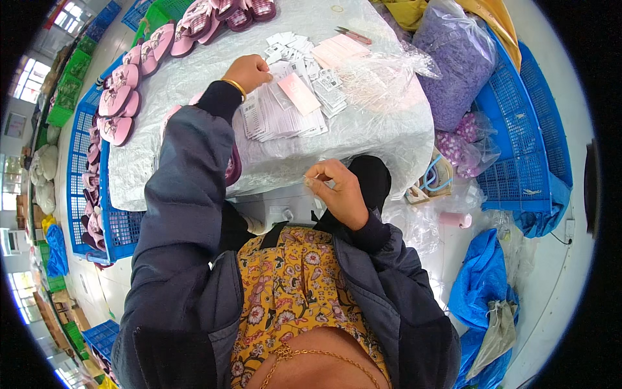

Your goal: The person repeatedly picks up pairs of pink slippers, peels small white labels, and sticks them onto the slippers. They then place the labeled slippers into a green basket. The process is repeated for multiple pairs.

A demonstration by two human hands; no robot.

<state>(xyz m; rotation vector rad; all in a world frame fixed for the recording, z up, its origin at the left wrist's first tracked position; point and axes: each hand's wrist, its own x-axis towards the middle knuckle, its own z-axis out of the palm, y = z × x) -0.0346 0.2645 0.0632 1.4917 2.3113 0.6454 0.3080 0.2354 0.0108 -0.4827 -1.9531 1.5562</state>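
Over the plastic-covered table, my left hand is closed, fingers curled, at the left edge of a pile of printed paper tags. Whatever it may hold is hidden. Close to the table's front edge, my right hand pinches thumb and forefinger together on something tiny and pale that I cannot make out. Between the hands lies a fanned stack of white tags, with a pink card on top. Pink slippers line the table's left and far edges. One slipper, with a dark sole, is partly covered by my left sleeve.
Small scissors or snips lie beyond some pink cards. A clear bag of purple pieces leans at the table's right, against blue crates. Another blue crate with slippers stands left. Blue sacking lies on the right floor.
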